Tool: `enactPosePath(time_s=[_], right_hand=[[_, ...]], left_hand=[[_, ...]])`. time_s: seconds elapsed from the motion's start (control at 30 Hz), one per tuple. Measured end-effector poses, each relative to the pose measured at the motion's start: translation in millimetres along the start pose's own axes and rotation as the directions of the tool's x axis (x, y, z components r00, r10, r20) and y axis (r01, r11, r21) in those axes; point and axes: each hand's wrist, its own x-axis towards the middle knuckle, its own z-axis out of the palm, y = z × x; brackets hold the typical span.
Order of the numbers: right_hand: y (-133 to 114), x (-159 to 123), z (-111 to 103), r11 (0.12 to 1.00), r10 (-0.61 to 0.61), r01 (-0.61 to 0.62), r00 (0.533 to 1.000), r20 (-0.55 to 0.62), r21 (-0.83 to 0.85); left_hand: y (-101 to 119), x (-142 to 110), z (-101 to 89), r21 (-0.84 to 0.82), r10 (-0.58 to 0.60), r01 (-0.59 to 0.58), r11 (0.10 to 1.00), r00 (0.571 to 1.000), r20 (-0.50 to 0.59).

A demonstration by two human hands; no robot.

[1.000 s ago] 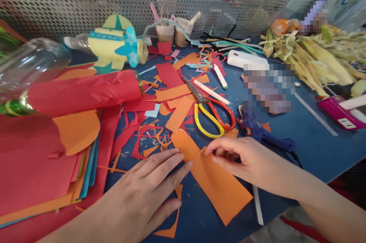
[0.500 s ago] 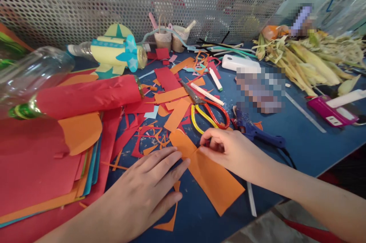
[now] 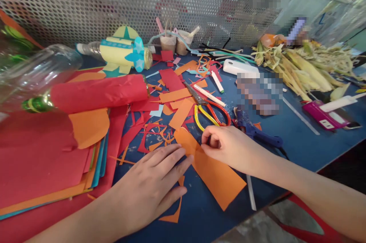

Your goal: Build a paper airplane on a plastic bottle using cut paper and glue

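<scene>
A long orange paper piece (image 3: 219, 176) with one rounded end lies slantwise on the blue table. My left hand (image 3: 154, 184) is flat with fingers stretched out, its fingertips on the paper's left edge. My right hand (image 3: 228, 145) is closed in a pinch at the opposite edge, thumb and forefinger on the paper near its middle; the exact contact is partly hidden. Just beyond the right hand lie scissors (image 3: 203, 103) with one yellow and one red handle. A blue glue gun (image 3: 257, 130) rests to that hand's right.
Stacked coloured paper (image 3: 42, 159) and a red-wrapped bottle (image 3: 100, 92) occupy the left. Orange and red scraps (image 3: 171, 79) litter the middle. Behind stand a yellow bottle rocket (image 3: 117, 52) and small pots (image 3: 168, 41). Corn husks (image 3: 297, 71) and a magenta device (image 3: 323, 115) are at right.
The view has shifted slightly. My right thumb and forefinger have moved in to the paper's crease, which now looks flatter. My left hand keeps its place on the paper.
</scene>
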Motion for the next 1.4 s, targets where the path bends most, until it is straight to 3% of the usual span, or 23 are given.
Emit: enactPosePath(time_s=[0.73, 0.87, 0.93, 1.0, 1.07, 1.17, 1.27, 1.33, 1.4], right_hand=[[-8, 3, -7, 0.993, -0.009, 0.017, 0.997, 0.07, -0.119], [-2, 5, -3, 0.997, -0.04, 0.043, 0.998, 0.056, -0.056], [3, 5, -2, 0.998, -0.046, 0.043, 0.996, 0.071, 0.038], [7, 3, -5, 0.983, -0.033, 0.012, 0.993, 0.112, 0.182], [8, -1, -10, 0.941, -0.03, -0.021, 0.989, 0.146, 0.337], [2, -12, -21, 0.869, -0.092, 0.019, 0.988, 0.124, 0.494], [-9, -23, -28, 0.834, -0.17, 0.115, 0.984, 0.052, 0.539], [-14, -26, -28, 0.836, -0.201, 0.178, 0.979, -0.012, 0.518], [-14, -24, -28, 0.856, -0.221, 0.226, 0.973, -0.065, 0.464]], left_hand=[[-1, -1, 0.9, -0.023, -0.002, 0.002, 1.0, 1.0, 0.013], [-1, -3, -2.6, -0.113, -0.043, 0.043, 0.993, 0.999, -0.003], [0, -4, -7.6, -0.209, -0.124, 0.114, 0.971, 0.992, -0.037], [1, -2, -14.7, -0.325, -0.269, 0.231, 0.917, 0.96, -0.076], [1, 6, -22.5, -0.461, -0.435, 0.356, 0.813, 0.897, -0.074], [4, 27, -31.8, -0.719, -0.578, 0.437, 0.54, 0.813, 0.06], [7, 48, -36.5, -0.88, -0.53, 0.404, 0.249, 0.818, 0.225], [11, 57, -37.8, -0.917, -0.519, 0.365, 0.163, 0.822, 0.235], [12, 61, -37.9, -0.925, -0.557, 0.353, 0.139, 0.8, 0.222]])
